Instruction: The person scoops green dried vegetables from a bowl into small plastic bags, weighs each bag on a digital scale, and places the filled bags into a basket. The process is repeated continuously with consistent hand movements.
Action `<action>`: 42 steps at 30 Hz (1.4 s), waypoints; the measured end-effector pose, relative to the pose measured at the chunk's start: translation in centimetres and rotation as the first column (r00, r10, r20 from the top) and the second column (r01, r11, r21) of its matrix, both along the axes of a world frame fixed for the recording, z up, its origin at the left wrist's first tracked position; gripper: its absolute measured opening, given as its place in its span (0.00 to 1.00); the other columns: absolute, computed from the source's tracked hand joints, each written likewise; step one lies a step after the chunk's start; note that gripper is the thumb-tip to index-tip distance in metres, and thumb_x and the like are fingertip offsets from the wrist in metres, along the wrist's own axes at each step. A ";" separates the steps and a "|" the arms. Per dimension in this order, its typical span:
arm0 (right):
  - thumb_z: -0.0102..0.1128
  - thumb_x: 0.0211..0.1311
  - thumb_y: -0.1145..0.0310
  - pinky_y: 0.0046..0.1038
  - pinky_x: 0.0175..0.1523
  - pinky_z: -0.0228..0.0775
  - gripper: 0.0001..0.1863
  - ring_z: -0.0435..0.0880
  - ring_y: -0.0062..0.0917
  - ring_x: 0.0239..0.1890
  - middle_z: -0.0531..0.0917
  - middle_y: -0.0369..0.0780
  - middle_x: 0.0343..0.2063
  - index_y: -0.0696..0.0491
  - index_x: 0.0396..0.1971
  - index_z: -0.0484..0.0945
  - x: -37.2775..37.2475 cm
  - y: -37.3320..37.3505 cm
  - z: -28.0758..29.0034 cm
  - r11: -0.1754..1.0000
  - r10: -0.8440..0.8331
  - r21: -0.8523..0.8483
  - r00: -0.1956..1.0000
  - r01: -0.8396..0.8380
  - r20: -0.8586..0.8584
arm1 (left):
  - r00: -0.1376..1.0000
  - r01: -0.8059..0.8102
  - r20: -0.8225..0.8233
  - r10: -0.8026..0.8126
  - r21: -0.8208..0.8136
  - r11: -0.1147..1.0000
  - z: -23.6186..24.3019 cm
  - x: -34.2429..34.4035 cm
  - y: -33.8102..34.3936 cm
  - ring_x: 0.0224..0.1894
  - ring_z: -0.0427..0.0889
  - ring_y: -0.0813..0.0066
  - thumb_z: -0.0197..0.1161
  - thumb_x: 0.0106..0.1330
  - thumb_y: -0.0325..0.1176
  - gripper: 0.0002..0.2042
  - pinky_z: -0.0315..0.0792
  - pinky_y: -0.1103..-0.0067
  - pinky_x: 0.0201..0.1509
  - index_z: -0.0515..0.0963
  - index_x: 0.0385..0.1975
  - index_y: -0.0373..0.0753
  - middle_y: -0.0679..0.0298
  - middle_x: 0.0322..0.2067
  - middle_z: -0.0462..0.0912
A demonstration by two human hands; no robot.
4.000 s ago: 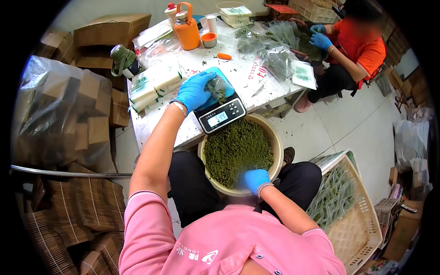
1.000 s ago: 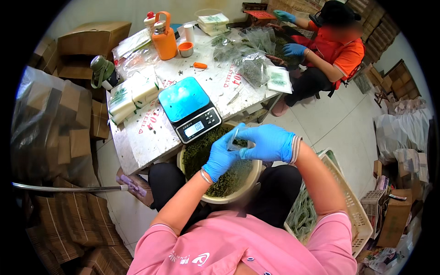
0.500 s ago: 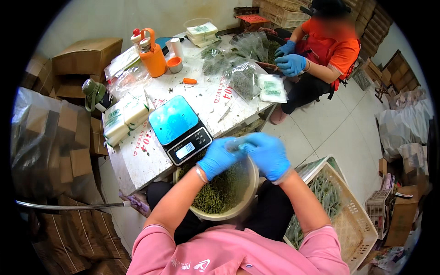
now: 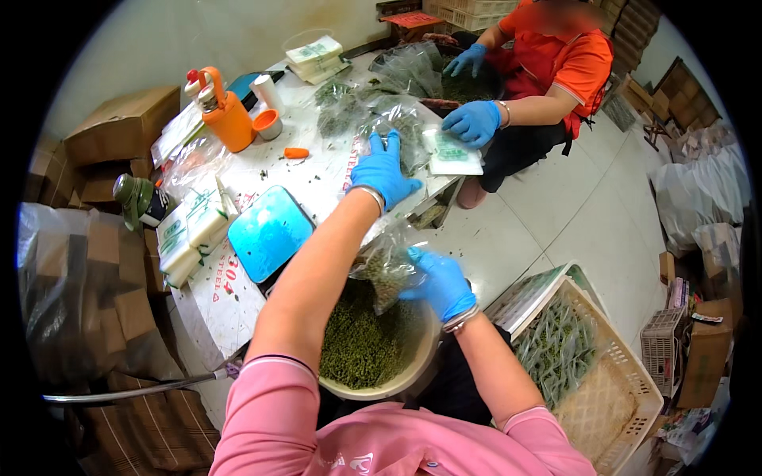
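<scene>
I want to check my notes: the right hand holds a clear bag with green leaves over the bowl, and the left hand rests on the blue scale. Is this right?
Not quite. In the head view the left hand is not on the blue scale; it reaches past it, over the table, toward the clear bags. The right hand does hold the clear bag over the bowl.

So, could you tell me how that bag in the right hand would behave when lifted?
The bag looks floppy: thin clear film sagging under the right hand. Probably light, only partly filled with green bits. Its mouth may spill into the bowl.
</scene>
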State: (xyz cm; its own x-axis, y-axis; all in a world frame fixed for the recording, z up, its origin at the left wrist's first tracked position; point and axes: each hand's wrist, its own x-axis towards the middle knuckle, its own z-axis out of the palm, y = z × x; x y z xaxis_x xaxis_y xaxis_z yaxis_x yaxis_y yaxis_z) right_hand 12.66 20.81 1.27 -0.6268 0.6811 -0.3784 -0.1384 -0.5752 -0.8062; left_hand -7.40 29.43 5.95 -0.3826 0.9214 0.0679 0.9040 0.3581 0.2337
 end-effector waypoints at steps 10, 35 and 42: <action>0.59 0.67 0.52 0.29 0.38 0.80 0.23 0.82 0.25 0.37 0.84 0.40 0.40 0.57 0.50 0.81 5.4 1.1 2.2 0.964 -0.167 0.211 0.986 0.161 0.009 | 0.985 0.168 -0.019 -0.169 0.255 0.952 6.5 -9.3 -9.0 0.34 0.83 0.50 0.53 0.67 0.37 0.12 0.75 0.63 0.38 0.82 0.38 0.39 0.50 0.34 0.84; 0.44 0.69 0.50 0.45 0.58 0.70 0.25 0.79 0.49 0.52 0.80 0.51 0.51 0.51 0.51 0.80 49.9 2.7 -14.8 0.742 -0.637 0.628 0.044 -0.235 0.769 | 0.993 -0.094 0.086 0.078 0.205 0.974 3.7 -11.0 -28.2 0.34 0.79 0.73 0.60 0.71 0.39 0.22 0.73 0.78 0.39 0.73 0.60 0.36 0.58 0.40 0.83; 0.53 0.68 0.68 0.40 0.59 0.71 0.19 0.79 0.48 0.51 0.79 0.54 0.50 0.59 0.56 0.74 32.5 2.3 -1.2 0.215 -0.922 0.879 0.208 -0.426 0.327 | 0.995 0.014 -0.090 0.031 0.461 0.887 6.7 -10.1 -28.7 0.53 0.81 0.55 0.64 0.64 0.33 0.18 0.72 0.69 0.59 0.77 0.55 0.38 0.51 0.51 0.81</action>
State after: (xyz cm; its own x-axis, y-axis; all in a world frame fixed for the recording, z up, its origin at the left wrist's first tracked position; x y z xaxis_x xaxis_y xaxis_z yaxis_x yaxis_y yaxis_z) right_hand 45.19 23.12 0.08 -0.0872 0.8464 0.5254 0.9261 0.2632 -0.2703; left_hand -17.52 0.73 12.70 -0.3615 0.7747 0.5188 0.9268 0.2381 0.2903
